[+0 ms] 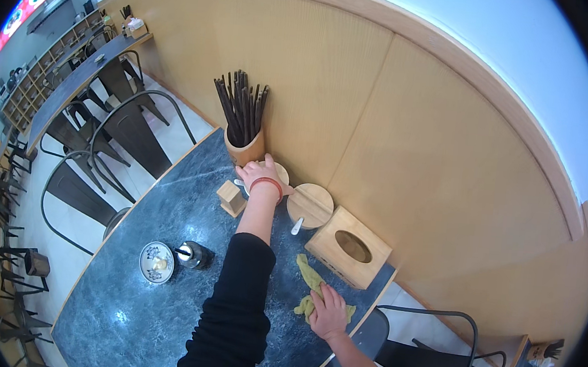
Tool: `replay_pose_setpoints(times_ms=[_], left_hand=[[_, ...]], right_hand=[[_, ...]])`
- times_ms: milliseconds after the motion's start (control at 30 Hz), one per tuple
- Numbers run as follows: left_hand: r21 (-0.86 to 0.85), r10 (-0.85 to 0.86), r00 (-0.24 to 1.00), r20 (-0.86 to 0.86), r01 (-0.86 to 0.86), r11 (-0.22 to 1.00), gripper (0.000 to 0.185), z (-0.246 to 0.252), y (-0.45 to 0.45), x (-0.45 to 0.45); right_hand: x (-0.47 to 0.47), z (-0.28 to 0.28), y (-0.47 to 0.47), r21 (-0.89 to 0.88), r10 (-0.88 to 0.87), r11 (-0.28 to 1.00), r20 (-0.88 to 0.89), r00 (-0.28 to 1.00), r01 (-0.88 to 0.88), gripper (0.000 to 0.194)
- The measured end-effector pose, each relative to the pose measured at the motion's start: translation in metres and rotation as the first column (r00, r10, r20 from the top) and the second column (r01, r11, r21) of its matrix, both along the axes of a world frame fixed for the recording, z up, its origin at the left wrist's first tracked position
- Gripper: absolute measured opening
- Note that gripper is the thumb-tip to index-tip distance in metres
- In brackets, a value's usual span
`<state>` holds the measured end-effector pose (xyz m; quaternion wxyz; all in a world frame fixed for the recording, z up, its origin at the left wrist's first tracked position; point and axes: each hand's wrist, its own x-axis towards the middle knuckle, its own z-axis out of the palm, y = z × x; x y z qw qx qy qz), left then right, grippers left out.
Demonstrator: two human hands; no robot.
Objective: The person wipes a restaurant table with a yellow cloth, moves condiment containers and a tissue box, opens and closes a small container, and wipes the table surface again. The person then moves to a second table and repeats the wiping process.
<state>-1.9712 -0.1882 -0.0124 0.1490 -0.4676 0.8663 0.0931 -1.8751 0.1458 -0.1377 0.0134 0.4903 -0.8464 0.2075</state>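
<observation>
My left hand (263,174), with a red bangle at the wrist, is spread over a round wood-lidded jar (281,172) and grips it from above. The hand hides most of this jar; a white spoon handle (239,182) shows at its left. My right hand (329,312) presses on a crumpled yellow-green cloth (310,273) near the table's right edge. Between the hands, by the wall, stands a second jar with a round wooden lid (310,206) and a white spoon (297,226). A wooden tissue box (348,247) sits just beyond the cloth.
Dark chopsticks stand in a wooden holder (244,148) against the wood-panelled wall (304,69). A small wooden block-shaped holder (231,196), a dark bottle (194,255) and a patterned dish (156,262) are on the blue-grey table (121,294). Metal chairs (136,133) line its far side.
</observation>
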Motion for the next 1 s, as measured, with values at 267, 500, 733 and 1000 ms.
replay_pose_setpoints(times_ms=[267,500,733,1000], left_hand=[[0.013,-0.126,0.992,0.017,0.125,0.992,0.111,0.003,0.01,0.041],[-0.029,-0.307,0.95,-0.062,0.306,0.952,0.108,0.002,0.05,0.101],[-0.048,-0.495,0.85,-0.181,0.495,0.868,0.105,0.003,0.127,0.185],[0.016,-0.612,0.76,-0.219,0.63,0.776,0.096,0.005,0.191,0.286]], right_hand=[[0.0,0.001,0.0,-0.003,-0.005,1.0,0.007,1.0,0.005,0.043],[0.001,0.0,0.002,0.02,-0.01,1.0,0.031,0.999,0.01,0.044],[0.002,-0.001,0.003,0.016,-0.004,1.0,0.032,0.999,0.004,0.047],[0.003,-0.006,0.004,0.043,-0.011,0.999,-0.019,1.0,0.011,0.049]])
